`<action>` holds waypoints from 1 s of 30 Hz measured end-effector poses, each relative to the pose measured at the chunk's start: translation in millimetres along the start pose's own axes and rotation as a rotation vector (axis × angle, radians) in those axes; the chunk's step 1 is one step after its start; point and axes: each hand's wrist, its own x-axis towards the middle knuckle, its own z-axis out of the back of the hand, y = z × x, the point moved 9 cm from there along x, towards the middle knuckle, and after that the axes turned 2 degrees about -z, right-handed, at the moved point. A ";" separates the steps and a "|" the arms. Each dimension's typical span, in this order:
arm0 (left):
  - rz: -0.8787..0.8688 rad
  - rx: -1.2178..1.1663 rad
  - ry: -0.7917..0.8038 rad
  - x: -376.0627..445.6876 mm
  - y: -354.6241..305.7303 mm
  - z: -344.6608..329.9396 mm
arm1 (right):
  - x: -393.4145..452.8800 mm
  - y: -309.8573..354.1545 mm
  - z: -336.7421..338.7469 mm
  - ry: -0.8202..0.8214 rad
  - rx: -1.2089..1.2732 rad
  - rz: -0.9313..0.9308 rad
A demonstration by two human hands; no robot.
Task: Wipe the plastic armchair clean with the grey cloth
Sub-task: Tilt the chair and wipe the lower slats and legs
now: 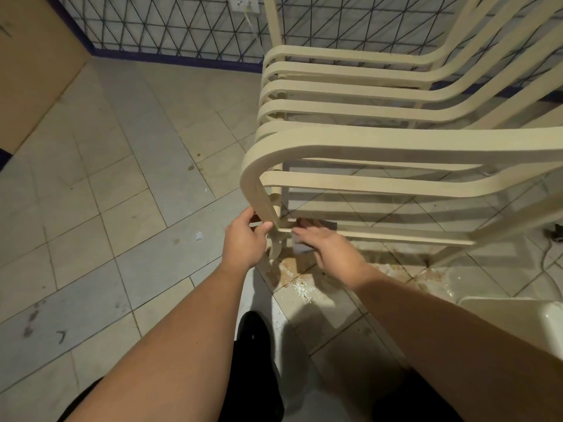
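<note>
A cream plastic armchair (365, 141) fills the upper right, seen from its side, with curved slats and an armrest. My left hand (243, 242) grips the front leg just below the armrest's bend. My right hand (329, 248) presses the grey cloth (300, 246) against a low horizontal bar of the chair, beside the leg. Only small parts of the cloth show under and beyond my fingers.
The tiled floor (128, 208) is wet and stained under the chair (301, 287). A cream plastic piece (518, 318) sits at the right edge. A tiled wall with a socket (243, 1) stands behind. A cable (548, 254) lies at the far right.
</note>
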 end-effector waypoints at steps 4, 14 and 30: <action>0.003 -0.004 0.004 -1.1 1.8 -0.5 | -18.5 -20.2 43.7 -0.146 0.061 -0.091; -0.024 -0.037 0.011 -0.4 1.4 4.2 | 20.5 34.7 3.1 -0.161 -0.003 -0.066; 0.010 -0.035 0.020 1.9 9.5 2.1 | 11.4 17.5 11.4 -0.228 0.279 -0.323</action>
